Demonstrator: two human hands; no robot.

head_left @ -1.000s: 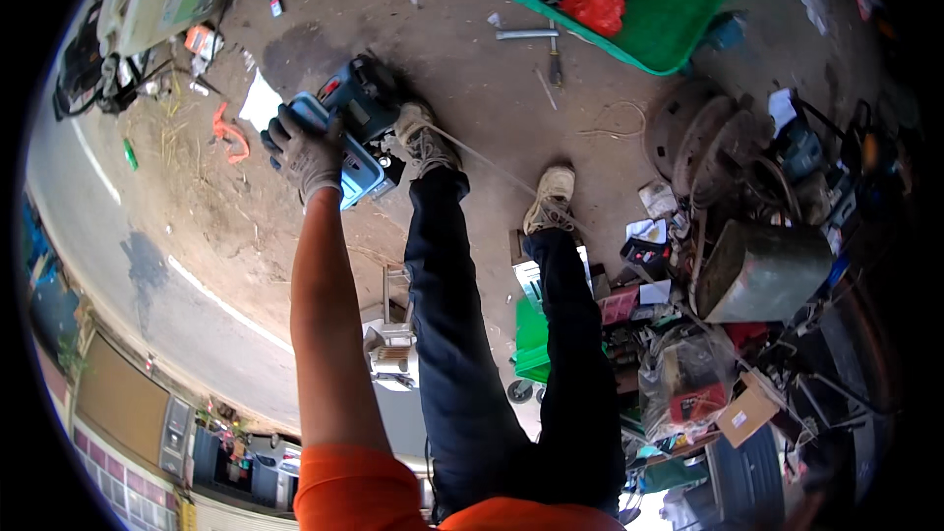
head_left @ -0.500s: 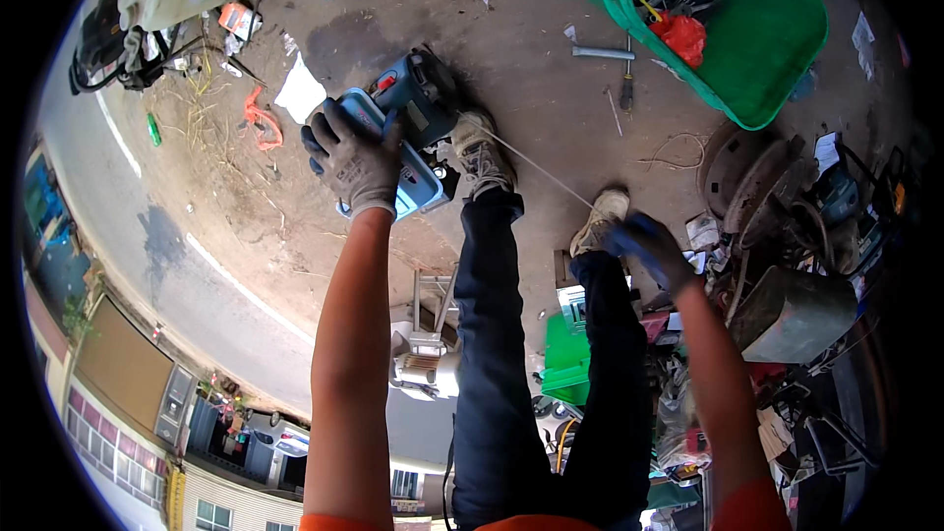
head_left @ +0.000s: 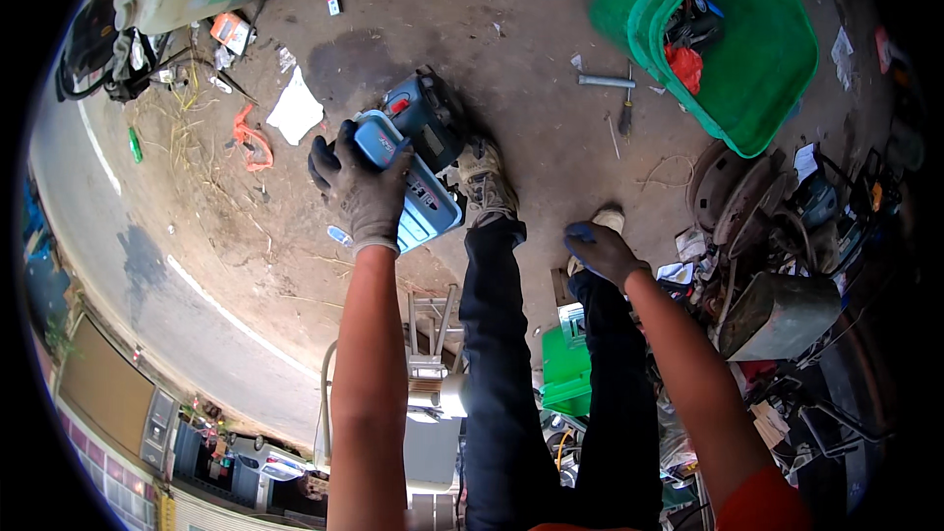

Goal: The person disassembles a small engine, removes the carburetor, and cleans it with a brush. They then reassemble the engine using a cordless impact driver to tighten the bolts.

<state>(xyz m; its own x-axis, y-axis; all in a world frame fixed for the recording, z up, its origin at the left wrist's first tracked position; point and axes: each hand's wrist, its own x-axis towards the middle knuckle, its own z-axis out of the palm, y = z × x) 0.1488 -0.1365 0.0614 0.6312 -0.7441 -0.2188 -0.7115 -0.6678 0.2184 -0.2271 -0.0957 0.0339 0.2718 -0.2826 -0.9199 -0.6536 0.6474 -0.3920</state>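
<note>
A blue portable generator (head_left: 433, 206) with a dark end and a red switch stands on the dirt ground, against my left shoe (head_left: 485, 182). My gloved left hand (head_left: 366, 189) grips its upper left edge, thumb over the blue casing and fingers down the far side. My gloved right hand (head_left: 602, 252) is held over my right shoe (head_left: 608, 219), apart from the generator. Its fingers are curled closed, and I cannot make out what is in them. No cord shows between the hand and the generator now.
A green bin (head_left: 757, 59) with tools and a red bag lies at the far right. Near it are a metal bar (head_left: 605, 82) and a screwdriver (head_left: 626, 118). Rusty wheel rims (head_left: 723, 187) and scrap crowd the right side. White paper (head_left: 295, 108) lies left of the generator.
My right hand has moved left and in toward my right shoe. The pale cord that was stretched taut from the generator to it is out of sight. My left hand stays on the generator.
</note>
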